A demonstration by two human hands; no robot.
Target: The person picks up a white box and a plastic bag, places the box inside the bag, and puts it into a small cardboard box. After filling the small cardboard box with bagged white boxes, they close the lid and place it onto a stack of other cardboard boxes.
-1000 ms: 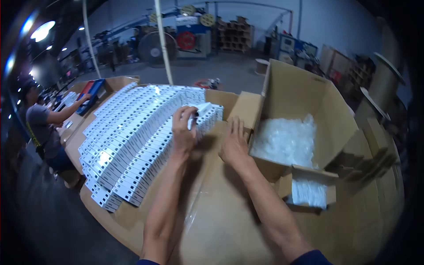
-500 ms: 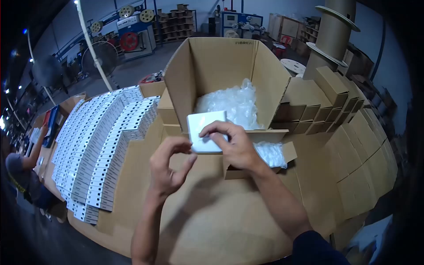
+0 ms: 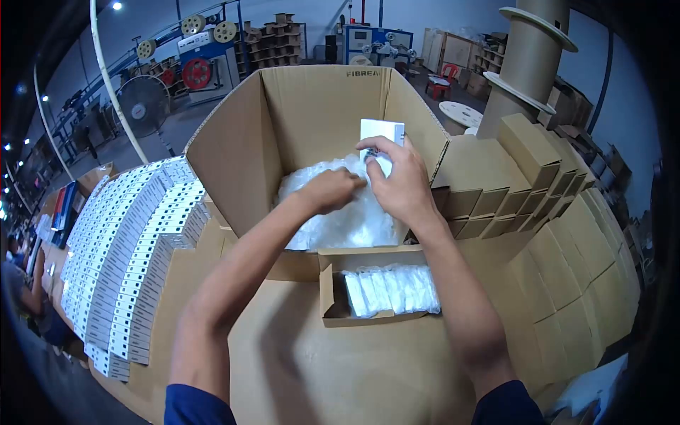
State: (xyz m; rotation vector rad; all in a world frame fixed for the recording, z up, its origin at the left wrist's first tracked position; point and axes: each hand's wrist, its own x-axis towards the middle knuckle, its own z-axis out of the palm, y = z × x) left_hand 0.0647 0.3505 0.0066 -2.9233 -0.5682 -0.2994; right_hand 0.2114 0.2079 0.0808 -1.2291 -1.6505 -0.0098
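In the right hand (image 3: 405, 184), up beside the left hand (image 3: 329, 191), the clasped white box (image 3: 380, 130) looks light, stiff and slick, best held by its edges, while the left curls over soft plastic bags (image 3: 354, 230), whether pinching one I cannot tell.

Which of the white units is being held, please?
The white unit in the right hand; the stacked ones stand in rows at left, untouched.
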